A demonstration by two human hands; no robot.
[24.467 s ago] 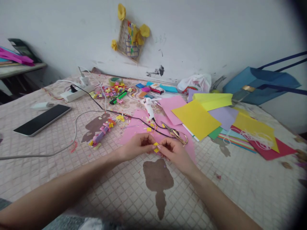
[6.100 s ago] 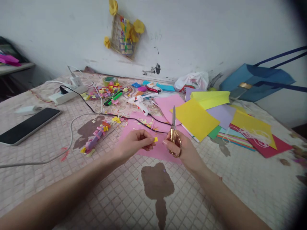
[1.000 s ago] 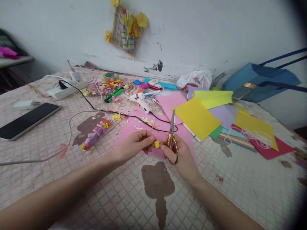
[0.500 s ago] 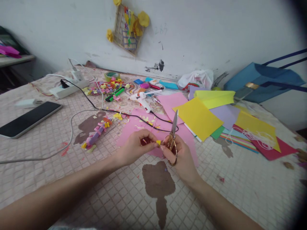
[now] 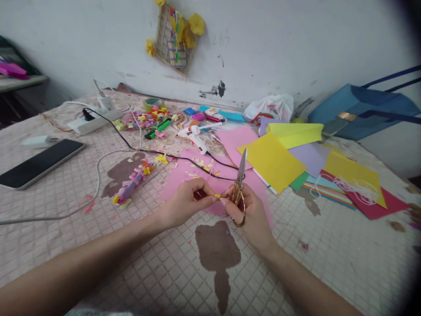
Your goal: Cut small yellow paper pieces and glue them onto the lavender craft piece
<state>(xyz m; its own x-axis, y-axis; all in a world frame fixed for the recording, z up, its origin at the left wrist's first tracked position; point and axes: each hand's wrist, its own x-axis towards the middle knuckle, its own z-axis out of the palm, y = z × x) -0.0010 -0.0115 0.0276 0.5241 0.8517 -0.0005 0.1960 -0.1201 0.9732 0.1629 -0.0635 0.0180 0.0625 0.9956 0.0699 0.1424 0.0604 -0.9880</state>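
Above the pink sheet (image 5: 174, 182), my left hand (image 5: 189, 199) pinches a small yellow piece (image 5: 217, 196) between thumb and fingertips. My right hand (image 5: 248, 213) holds gold-handled scissors (image 5: 241, 173), blades pointing up and away, while its thumb and finger also meet the right side of the yellow piece. The fingertips of both hands are nearly touching. Small yellow and cream scraps (image 5: 204, 165) lie on the pink sheet just beyond my hands.
Left of my hands are a decorated purple stick (image 5: 133, 183), a phone (image 5: 41, 163) and a power strip (image 5: 95, 122). A white glue gun (image 5: 196, 139) with a black cable lies ahead. Coloured sheets (image 5: 271, 163) and a blue bag (image 5: 358, 112) are at the right.
The fingers of my right hand have closed in on the yellow piece, which now looks narrower or pinched. The scissors have shifted slightly right. My left hand has hardly moved.
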